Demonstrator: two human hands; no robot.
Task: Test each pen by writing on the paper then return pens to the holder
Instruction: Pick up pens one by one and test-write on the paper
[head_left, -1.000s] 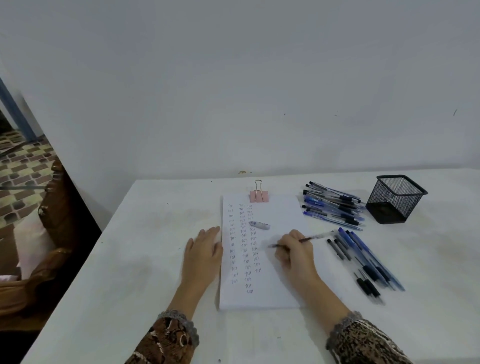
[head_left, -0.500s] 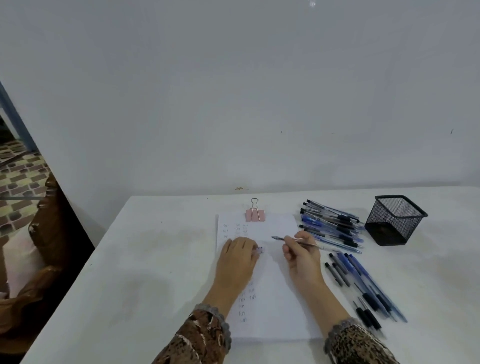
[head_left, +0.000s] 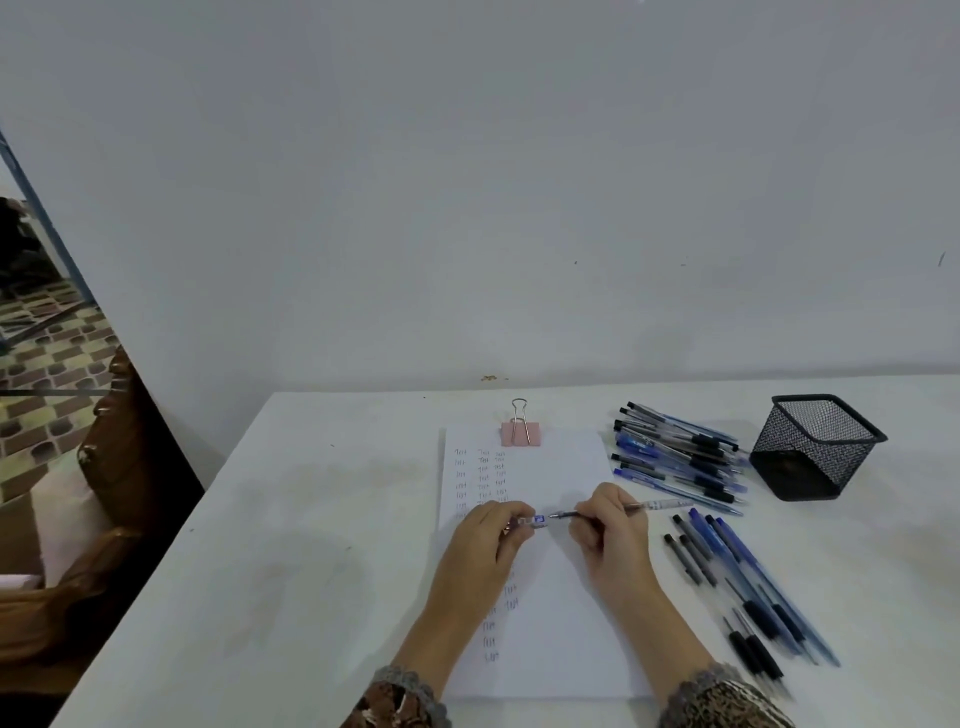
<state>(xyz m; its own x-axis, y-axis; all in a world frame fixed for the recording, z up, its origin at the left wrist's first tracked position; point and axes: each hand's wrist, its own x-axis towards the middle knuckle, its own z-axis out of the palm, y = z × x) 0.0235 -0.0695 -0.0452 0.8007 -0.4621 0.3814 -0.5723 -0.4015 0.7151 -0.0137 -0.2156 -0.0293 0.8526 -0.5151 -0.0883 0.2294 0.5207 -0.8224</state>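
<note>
The black holder (head_left: 815, 441) is open metal mesh, the white sheet of paper (head_left: 566, 649) is matt and smooth, the pink binder clip (head_left: 521, 434) has shiny wire handles, the clear pen (head_left: 655, 505) and its cap (head_left: 536, 521) look like glossy plastic, and the white desk (head_left: 311, 519) is matt and faintly smudged.

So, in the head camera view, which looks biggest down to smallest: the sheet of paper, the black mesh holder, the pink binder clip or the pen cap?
1. sheet of paper, by far.
2. black mesh holder.
3. pink binder clip.
4. pen cap, partly hidden by the left hand.
</note>
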